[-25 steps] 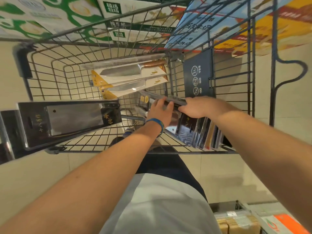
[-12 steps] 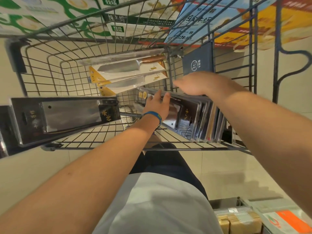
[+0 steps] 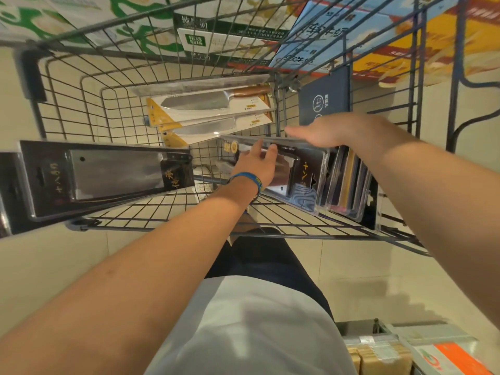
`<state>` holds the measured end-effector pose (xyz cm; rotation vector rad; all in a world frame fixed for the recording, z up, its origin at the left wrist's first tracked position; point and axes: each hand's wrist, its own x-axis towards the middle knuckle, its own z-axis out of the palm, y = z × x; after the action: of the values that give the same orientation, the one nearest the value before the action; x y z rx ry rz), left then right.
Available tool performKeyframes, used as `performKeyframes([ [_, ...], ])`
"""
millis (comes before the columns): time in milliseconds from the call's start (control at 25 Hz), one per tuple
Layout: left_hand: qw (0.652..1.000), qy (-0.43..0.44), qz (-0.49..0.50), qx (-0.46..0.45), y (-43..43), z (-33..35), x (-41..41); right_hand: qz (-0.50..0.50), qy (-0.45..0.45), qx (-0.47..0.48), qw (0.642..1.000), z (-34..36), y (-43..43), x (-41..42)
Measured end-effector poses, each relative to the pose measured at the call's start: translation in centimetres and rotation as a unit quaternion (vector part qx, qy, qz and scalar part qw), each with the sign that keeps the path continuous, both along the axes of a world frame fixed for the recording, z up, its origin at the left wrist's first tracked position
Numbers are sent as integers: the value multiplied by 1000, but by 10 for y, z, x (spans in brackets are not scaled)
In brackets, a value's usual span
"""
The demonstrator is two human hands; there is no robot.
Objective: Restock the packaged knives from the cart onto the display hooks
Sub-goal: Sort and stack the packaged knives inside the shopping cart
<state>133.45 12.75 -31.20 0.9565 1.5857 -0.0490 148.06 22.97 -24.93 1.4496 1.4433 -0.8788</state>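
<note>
A wire cart (image 3: 162,229) holds packaged knives. A stack of black-carded blister packs (image 3: 349,185) stands on edge at its right side. My left hand (image 3: 257,166), with a blue wristband, touches the face of the front pack (image 3: 305,182) with straight fingers. My right hand (image 3: 327,131) lies flat across the stack's top edge, fingers stretched to the left. A black packaged cleaver (image 3: 102,174) lies across the cart's near left corner. Two yellow-and-white packaged knives (image 3: 211,109) lean at the far end.
Green-and-white cartons (image 3: 67,17) and blue-and-orange cartons (image 3: 405,28) fill the space beyond the cart. A dark blue sign (image 3: 324,96) hangs on the cart's right wall. Packaged goods on a low shelf (image 3: 392,353) sit at the bottom right, over a tiled floor.
My right hand has risen and its fingers have straightened over the stack. The stack now stands higher and more upright. My left hand has shifted onto the front pack's face.
</note>
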Motion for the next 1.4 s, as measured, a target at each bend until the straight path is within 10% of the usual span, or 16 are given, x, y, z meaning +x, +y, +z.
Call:
performKeyframes([
  [320, 938, -11, 307, -158, -12, -12, 15, 42, -34, -22, 998, -20, 15, 1],
  [800, 968, 16, 220, -121, -4, -23, -19, -62, 34, 118, 990, 8, 71, -19],
  [1040, 919, -47, 380, -90, 14, -36, -54, -163, 121, 141, 969, -7, 60, -45],
  [1240, 873, -41, 482, -56, 31, -38, -114, -570, 298, 137, 753, -37, 12, -122],
  [1400, 850, -102, 503, -117, 44, -59, -134, -651, 285, 67, 701, -78, -22, -165],
])
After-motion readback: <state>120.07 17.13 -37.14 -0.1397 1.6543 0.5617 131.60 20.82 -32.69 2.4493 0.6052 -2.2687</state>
